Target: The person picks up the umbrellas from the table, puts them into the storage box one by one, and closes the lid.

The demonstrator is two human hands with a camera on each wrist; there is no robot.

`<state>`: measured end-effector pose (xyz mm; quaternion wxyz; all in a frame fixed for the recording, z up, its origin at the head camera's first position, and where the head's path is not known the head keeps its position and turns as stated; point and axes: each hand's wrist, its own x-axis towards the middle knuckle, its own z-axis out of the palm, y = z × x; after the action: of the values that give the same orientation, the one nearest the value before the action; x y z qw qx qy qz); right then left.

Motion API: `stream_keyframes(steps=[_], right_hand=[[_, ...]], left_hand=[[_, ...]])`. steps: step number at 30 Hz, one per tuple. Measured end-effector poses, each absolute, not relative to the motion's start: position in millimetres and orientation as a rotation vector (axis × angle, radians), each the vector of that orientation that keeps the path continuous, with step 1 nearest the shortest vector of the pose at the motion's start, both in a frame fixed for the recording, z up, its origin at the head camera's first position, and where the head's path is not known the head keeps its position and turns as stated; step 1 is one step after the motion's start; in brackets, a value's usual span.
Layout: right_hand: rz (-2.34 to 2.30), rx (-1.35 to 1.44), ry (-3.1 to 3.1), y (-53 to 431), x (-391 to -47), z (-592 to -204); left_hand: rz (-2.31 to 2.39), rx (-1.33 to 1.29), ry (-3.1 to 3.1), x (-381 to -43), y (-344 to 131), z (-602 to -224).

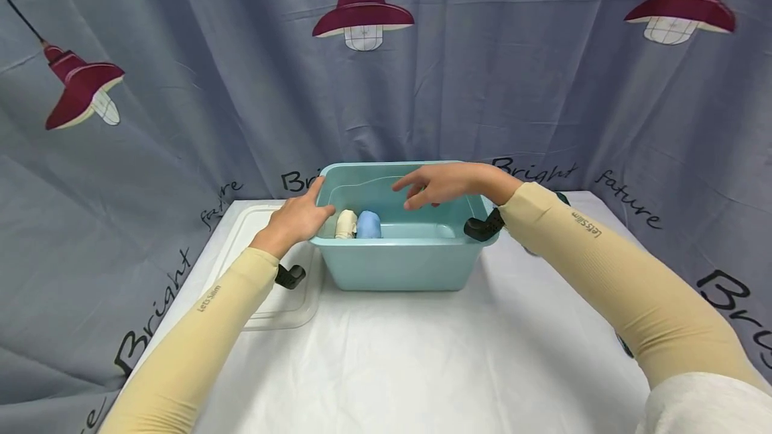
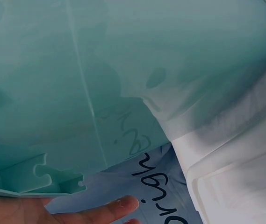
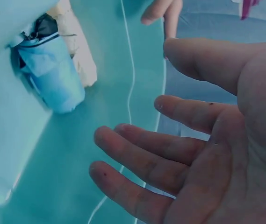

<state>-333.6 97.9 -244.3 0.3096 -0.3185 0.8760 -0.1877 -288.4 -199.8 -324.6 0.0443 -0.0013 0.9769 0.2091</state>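
Note:
A teal plastic bin [image 1: 398, 266] stands on the white table. Inside, against its left end, a cream bundle [image 1: 346, 224] and a light blue bundle [image 1: 368, 225] stand side by side. Close up in the right wrist view, the blue bundle [image 3: 58, 84] has a dark opening or trim at one end; its exact kind is unclear. My left hand [image 1: 299, 220] rests on the bin's left rim, thumb over the inside and fingers extended outside. Above the bin's right half hovers my right hand [image 1: 443, 183], fingers spread and loosely bent, holding nothing.
A flat whitish lid [image 1: 283, 317] lies left of the bin, partly under my left arm. Small dark objects [image 1: 625, 345] show at the table's right side, mostly hidden by my right arm. Behind the table hangs a grey-blue curtain [image 1: 241, 86] with printed lamps.

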Motion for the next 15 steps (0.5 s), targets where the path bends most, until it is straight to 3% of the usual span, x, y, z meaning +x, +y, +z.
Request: stream_keyframes(steps=[15], right_hand=[[-0.696, -0.808, 2.48, 181.3, -311.0, -238.3]], left_hand=[[0.638, 0.0, 2.956, -287.6, -199.5, -325.4]])
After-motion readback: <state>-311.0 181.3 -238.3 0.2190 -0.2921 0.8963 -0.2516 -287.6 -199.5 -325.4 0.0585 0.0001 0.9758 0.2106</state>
